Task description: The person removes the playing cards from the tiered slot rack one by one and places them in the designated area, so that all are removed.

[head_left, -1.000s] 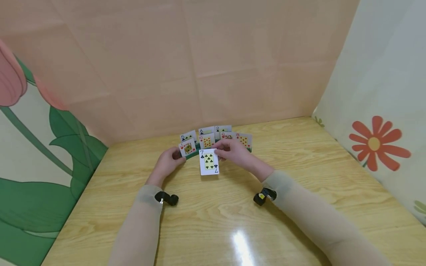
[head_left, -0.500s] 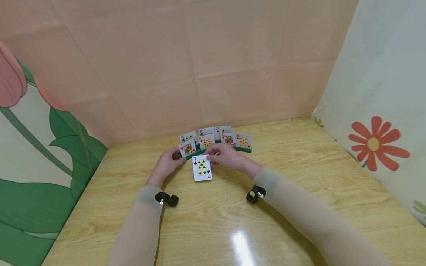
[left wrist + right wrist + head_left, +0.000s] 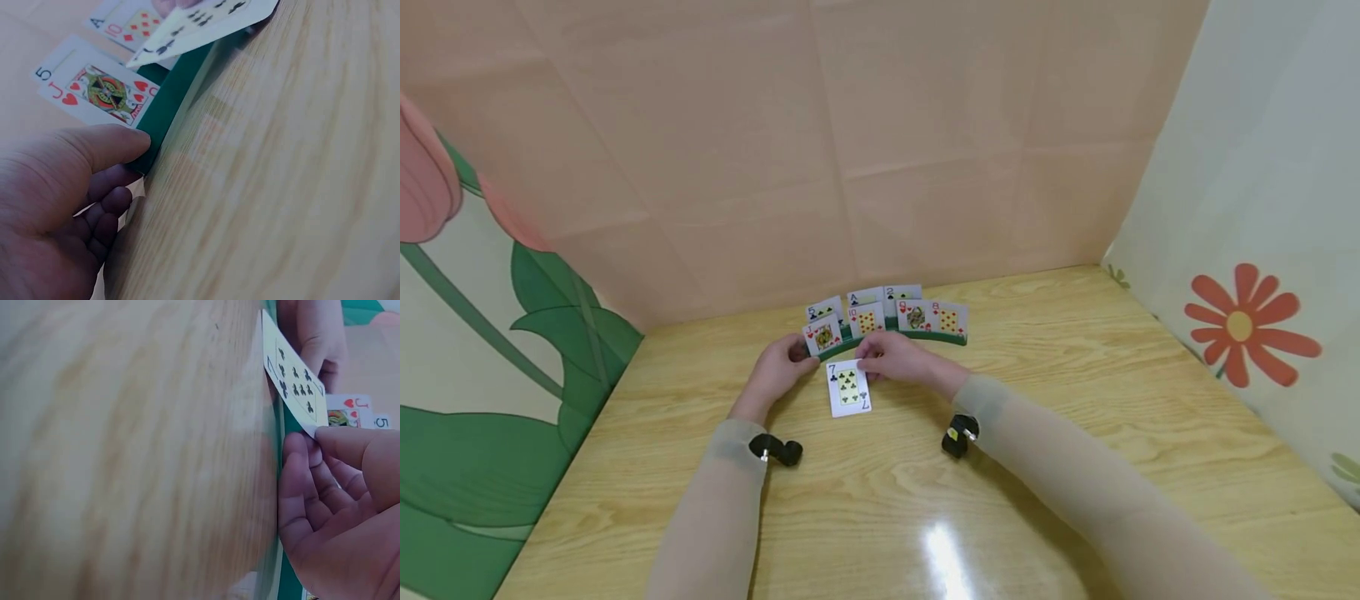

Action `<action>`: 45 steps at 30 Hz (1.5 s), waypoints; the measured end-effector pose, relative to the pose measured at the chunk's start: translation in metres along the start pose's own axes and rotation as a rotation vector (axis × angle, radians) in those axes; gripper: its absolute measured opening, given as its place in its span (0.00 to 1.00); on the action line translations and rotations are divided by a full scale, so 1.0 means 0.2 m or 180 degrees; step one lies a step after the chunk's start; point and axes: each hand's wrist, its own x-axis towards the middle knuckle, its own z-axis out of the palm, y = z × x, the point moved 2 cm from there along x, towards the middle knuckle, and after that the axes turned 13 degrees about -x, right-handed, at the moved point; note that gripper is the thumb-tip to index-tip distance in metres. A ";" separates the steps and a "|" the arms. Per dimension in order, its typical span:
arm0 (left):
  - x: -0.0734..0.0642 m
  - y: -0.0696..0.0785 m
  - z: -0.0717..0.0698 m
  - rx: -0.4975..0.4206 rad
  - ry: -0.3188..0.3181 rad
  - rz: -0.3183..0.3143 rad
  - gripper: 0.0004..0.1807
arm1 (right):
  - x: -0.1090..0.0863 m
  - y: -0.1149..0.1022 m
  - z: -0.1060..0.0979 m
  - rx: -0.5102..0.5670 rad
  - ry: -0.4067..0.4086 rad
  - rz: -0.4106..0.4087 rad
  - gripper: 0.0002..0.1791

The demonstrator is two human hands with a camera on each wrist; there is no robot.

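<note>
A curved green playing card holder [image 3: 942, 337] stands on the table with cards upright in two rows. My left hand [image 3: 773, 375] grips its left end, thumb [image 3: 119, 142] on the front face and fingers curled below and behind. Between thumb and fingertips, my right hand [image 3: 901, 357] pinches the upper right corner of a seven of clubs [image 3: 848, 392]. The seven is tilted, face up, in front of the holder. In the front row are a jack of hearts [image 3: 823, 337], a ten of diamonds [image 3: 866, 320], a queen of hearts [image 3: 914, 317] and an eight of diamonds [image 3: 949, 318].
Behind stand a five [image 3: 824, 309], an ace [image 3: 865, 294] and a two of clubs [image 3: 902, 292]. The wooden table [image 3: 865, 500] meets a pink cloth wall [image 3: 850, 167] at the back. A flowered panel [image 3: 1247, 250] borders the right side.
My right hand has moved left and toward me with the seven of clubs, uncovering the queen of hearts and the eight of diamonds. The left hand stays on the holder.
</note>
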 end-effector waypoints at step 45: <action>0.01 -0.01 0.00 0.0050 0.0005 -0.0023 0.18 | 0.06 -0.07 0.06 -0.1477 0.0162 0.0217 0.05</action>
